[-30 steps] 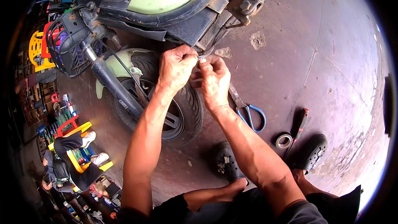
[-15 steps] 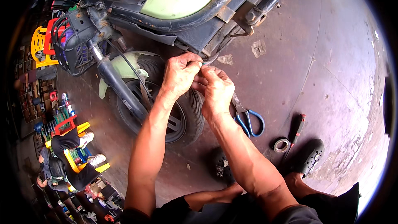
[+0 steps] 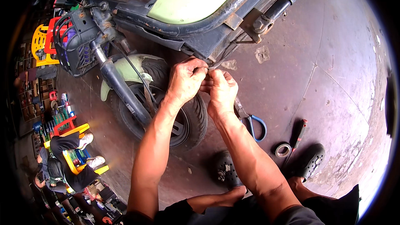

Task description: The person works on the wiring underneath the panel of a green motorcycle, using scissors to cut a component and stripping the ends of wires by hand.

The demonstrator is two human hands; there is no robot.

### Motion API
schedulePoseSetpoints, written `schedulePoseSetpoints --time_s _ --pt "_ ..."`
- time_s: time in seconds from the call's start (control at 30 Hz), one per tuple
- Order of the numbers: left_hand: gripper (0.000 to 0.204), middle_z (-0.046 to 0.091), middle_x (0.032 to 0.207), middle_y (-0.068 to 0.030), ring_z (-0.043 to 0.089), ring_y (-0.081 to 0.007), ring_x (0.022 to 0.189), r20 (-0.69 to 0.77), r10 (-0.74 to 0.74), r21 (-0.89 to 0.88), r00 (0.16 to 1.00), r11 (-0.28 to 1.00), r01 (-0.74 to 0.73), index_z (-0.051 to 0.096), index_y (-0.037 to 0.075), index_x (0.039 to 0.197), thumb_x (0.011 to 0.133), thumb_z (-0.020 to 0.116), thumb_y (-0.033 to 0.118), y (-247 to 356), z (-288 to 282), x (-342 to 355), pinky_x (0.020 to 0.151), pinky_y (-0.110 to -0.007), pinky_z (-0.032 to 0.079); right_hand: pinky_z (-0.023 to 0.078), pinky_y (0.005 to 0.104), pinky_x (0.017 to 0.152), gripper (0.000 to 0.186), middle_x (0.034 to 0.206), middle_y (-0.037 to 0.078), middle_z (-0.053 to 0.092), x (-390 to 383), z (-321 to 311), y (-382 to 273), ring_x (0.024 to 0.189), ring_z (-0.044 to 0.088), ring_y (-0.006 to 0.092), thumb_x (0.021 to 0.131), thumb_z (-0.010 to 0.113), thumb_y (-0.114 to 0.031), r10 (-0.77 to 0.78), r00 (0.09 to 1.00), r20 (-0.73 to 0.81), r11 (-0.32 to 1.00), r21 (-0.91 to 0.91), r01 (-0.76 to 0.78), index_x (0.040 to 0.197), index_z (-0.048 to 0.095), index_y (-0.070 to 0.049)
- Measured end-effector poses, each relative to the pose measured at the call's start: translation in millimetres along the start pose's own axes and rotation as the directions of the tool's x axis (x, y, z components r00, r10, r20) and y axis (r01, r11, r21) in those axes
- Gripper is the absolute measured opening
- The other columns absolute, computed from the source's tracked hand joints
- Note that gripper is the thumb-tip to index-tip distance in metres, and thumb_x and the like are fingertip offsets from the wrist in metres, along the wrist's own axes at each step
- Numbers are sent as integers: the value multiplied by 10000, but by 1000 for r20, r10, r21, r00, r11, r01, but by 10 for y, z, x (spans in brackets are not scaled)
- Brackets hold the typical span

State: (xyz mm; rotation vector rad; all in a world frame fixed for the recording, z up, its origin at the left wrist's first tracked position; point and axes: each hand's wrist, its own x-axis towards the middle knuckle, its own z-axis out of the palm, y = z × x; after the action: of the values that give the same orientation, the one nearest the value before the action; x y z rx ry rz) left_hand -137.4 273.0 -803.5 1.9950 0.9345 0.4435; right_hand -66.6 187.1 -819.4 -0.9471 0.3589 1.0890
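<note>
My left hand [image 3: 185, 80] and my right hand [image 3: 223, 91] meet below the underside of a small electric scooter's black frame [image 3: 204, 43]. Both are closed in a pinch, fingertips nearly touching, on the end of a dark wire [image 3: 227, 53] that comes down from under the frame. The fingers hide the pinched end itself. Behind my left wrist stands the scooter's front wheel [image 3: 199, 121] with its black tyre. A pair of blue-handled cutters [image 3: 259, 128] lies on the floor just beyond my right wrist, its jaws partly covered.
A roll of tape [image 3: 283, 150] and a red-and-black screwdriver [image 3: 301, 132] lie on the floor by my right shoe [image 3: 310, 160]. At left are a wire basket [image 3: 75, 37] on the scooter, a yellow chair [image 3: 39, 46], and a seated person [image 3: 62, 162] beside cluttered shelves.
The scooter and floor sit slightly lower and farther right in view. My hands have shifted a little down and right, still pinched together; a green bit between the fingertips no longer shows.
</note>
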Motion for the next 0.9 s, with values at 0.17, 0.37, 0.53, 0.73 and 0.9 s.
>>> schedulePoseSetpoints --time_s 0.17,0.37,0.53,0.73,0.9 --pt "106 666 794 -127 653 -194 712 31 -137 -54 990 989 139 656 -21 870 811 606 51 27 -15 -5 643 -300 503 472 238 515 148 662 69 592 33 -50 82 536 540 111 851 574 -122 -96 992 85 995 -9 97 787 529 4" --pt "67 612 753 -14 532 -50 658 67 -186 -118 980 974 193 653 -31 870 838 597 -15 70 -19 -2 581 -218 444 507 272 536 141 688 86 604 83 -148 142 548 579 151 861 555 -144 -188 970 154 971 -117 207 807 532 -15" --pt "66 636 837 -29 551 -74 789 96 -168 -46 981 984 173 650 -30 884 833 619 -2 99 -52 -3 710 -220 445 507 263 524 135 741 72 608 22 -279 -6 592 604 149 879 547 -157 50 976 211 999 -30 -44 852 563 -26" --pt "68 637 829 -33 553 -79 790 102 -128 -20 987 991 130 646 -25 884 834 614 7 71 -57 4 721 -234 450 532 265 579 180 866 77 643 -16 -249 -100 694 636 150 917 578 -195 59 991 118 998 -8 -58 973 582 -23" --pt "78 638 820 -40 565 -88 794 114 -101 13 988 995 100 644 -26 888 838 609 22 77 -74 24 718 -241 456 533 271 612 174 893 71 649 91 -297 -141 752 645 148 921 596 -197 33 974 224 994 -112 -8 958 603 -27"
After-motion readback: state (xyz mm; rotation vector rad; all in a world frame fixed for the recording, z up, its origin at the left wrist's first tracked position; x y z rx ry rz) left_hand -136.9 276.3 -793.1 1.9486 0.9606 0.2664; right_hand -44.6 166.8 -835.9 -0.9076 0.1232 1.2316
